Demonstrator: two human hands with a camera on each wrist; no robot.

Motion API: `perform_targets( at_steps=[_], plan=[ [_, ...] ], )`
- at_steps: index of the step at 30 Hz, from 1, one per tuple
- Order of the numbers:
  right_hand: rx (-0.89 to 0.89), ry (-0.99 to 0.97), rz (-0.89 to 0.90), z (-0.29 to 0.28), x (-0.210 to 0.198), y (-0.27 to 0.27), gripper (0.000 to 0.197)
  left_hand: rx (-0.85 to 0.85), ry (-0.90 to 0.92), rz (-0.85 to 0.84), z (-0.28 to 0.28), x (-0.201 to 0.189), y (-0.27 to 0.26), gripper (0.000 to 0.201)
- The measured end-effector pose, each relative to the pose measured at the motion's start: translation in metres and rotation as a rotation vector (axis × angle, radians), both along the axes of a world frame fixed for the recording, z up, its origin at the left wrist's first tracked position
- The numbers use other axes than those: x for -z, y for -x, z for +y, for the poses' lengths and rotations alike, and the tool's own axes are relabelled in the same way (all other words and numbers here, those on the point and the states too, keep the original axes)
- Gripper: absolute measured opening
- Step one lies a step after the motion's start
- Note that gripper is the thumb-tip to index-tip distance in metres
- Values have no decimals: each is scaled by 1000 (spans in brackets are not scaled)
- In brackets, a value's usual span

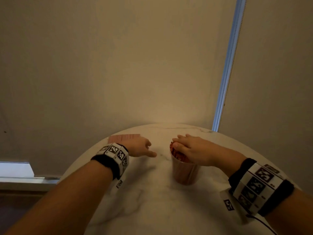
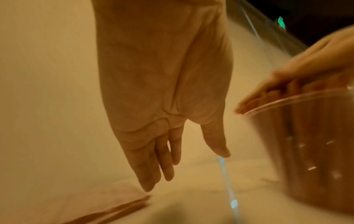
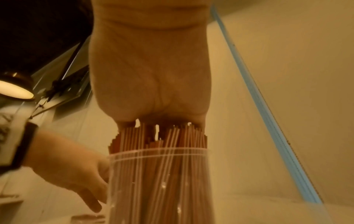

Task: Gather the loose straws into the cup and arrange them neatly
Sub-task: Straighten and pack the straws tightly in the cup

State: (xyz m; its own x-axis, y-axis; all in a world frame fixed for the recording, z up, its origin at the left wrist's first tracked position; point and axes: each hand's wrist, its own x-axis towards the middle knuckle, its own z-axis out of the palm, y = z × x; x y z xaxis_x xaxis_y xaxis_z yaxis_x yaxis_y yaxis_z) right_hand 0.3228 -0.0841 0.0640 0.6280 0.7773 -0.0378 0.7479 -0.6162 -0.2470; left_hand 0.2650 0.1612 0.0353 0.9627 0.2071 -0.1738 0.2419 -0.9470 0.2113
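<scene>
A clear plastic cup packed with thin reddish-brown straws stands upright on the round marble table. My right hand lies flat on the straw tops, fingers straight, palm pressing down. To the cup's left my left hand hovers just above the table, fingers relaxed and holding nothing; in the left wrist view its fingers hang straight down. A flat heap of loose straws lies at the table's far left edge, beyond my left hand; in the left wrist view some of these straws lie below my fingertips.
The table butts against a beige wall. A blue-lit vertical strip runs down the wall at the right. A window ledge sits low on the left. A lamp shows in the right wrist view.
</scene>
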Motion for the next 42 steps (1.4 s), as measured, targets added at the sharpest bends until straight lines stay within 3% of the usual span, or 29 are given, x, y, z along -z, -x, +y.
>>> perform_targets(
  at_steps=[3, 4, 6, 8, 10, 13, 16, 19, 23, 27, 30, 32, 34, 38, 42],
  plan=[
    [14, -178, -160, -3, -13, 9, 41, -58, -110, 3, 39, 2, -6, 25],
    [7, -204, -227, -3, -15, 15, 36, -72, -102, 30, 51, 7, -10, 24],
    [-35, -252, -263, 0, -16, 28, 28, -142, -141, 90, 70, 16, -17, 65],
    [-93, -263, -202, 4, -14, 44, 32, -147, -167, 80, 83, 21, -20, 80],
    [-147, -209, -124, 12, -9, 58, 35, -93, -219, 76, 88, 27, -21, 70],
    [-207, -54, 3, 26, 7, 72, 32, -41, -389, 25, 78, 28, -17, 39],
    [-181, 66, 38, 37, 27, 77, 35, 16, -426, 8, 64, 35, 0, 40],
    [-96, 184, 81, 46, 42, 71, 51, 102, -329, -27, 51, 38, 22, 51],
    [-18, 207, 150, 48, 44, 83, 79, 150, -404, -37, 22, 23, 69, 31],
    [53, 89, 175, 44, 43, 94, 91, 211, -242, -328, 9, 3, 109, 11],
    [66, -150, 176, 37, 42, 106, 70, 178, -43, -473, 1, -7, 131, 16],
    [67, -260, 98, 29, 38, 112, 42, 110, 81, -497, -6, -8, 139, 19],
    [65, -300, 41, 20, 33, 118, 31, 63, 169, -521, -12, -8, 143, 34],
    [47, -328, 0, 2, 27, 125, 30, 53, 192, -451, -25, -10, 145, 69],
    [71, -275, 54, -8, 24, 123, 31, 23, 155, -313, -37, -6, 138, 56]
  ],
)
